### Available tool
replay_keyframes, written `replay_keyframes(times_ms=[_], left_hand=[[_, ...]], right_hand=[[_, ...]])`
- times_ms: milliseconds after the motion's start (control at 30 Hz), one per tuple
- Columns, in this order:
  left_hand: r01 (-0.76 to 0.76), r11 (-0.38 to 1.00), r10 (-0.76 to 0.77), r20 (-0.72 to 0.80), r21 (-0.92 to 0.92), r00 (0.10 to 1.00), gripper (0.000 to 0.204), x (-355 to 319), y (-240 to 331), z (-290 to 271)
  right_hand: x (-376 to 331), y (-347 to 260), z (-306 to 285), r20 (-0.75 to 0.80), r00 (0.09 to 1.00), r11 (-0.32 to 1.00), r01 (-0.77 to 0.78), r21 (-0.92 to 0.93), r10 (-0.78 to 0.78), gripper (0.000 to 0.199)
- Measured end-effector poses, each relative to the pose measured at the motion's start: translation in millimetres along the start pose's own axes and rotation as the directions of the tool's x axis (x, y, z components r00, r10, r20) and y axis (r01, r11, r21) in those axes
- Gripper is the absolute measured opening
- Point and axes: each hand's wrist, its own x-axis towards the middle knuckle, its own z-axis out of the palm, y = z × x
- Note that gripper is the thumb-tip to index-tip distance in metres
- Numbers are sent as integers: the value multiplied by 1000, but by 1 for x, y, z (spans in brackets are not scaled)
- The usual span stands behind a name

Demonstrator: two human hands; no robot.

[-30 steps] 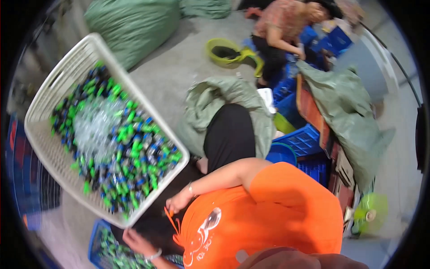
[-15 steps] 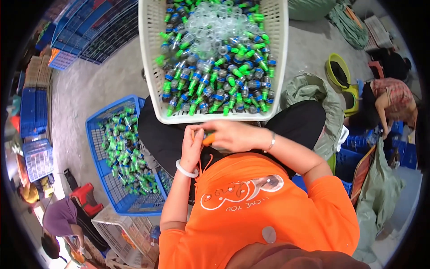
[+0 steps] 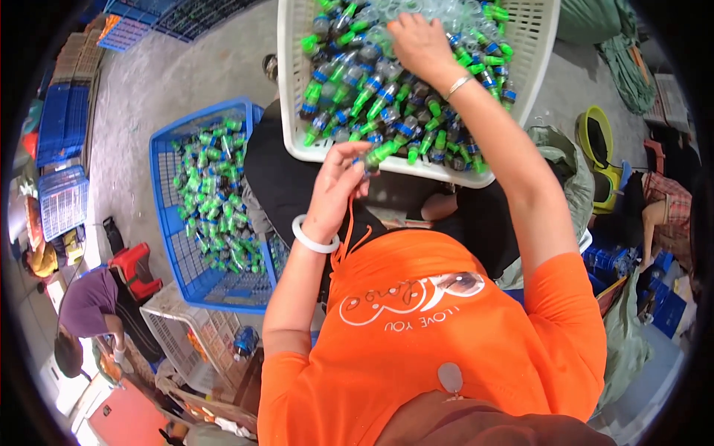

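My left hand (image 3: 338,189) is closed on a small dark bottle with a green top and blue band (image 3: 378,154), held at the near edge of a white plastic basket (image 3: 327,154). My right hand (image 3: 424,50) reaches into the basket, its fingers apart on a heap of clear plastic ring-shaped pieces (image 3: 462,16). Orange shows at one of its fingertips; the thumb is hidden. Around the heap lie many similar bottles with green tops (image 3: 383,102). The basket rests over my crossed legs.
To my left a blue crate (image 3: 165,215) holds more green-topped bottles (image 3: 216,178). A white crate (image 3: 178,327) stands behind it. A person in purple (image 3: 93,301) bends at the lower left; another in a checked shirt (image 3: 666,201) works at the right. Green sacks (image 3: 628,349) lie nearby.
My hands have parted: the right has moved up and forward into the basket, while the left stays near its edge with the bottle now showing. The view has shifted, placing the basket farther right.
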Motion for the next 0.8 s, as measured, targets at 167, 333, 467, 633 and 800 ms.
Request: replay_keyframes(times_ms=[167, 333, 467, 633, 800], left_hand=[[-373, 844, 468, -189, 386, 863, 30, 5, 41, -18], [-433, 855, 500, -234, 286, 834, 30, 5, 56, -24], [-219, 961, 239, -111, 171, 965, 28, 7, 23, -13], [-145, 988, 144, 21, 53, 989, 27, 6, 11, -13], [-107, 994, 108, 72, -12, 992, 25, 14, 8, -2]], right_hand=[[-1, 7, -33, 296, 890, 854, -430, 294, 346, 52], [-55, -20, -71, 418, 876, -185, -382, 905, 241, 58], [-72, -78, -100, 246, 945, -434, -133, 891, 216, 35], [-98, -110, -104, 286, 944, -348, -215, 913, 164, 35], [-115, -90, -94, 345, 934, -248, -314, 917, 93, 31]])
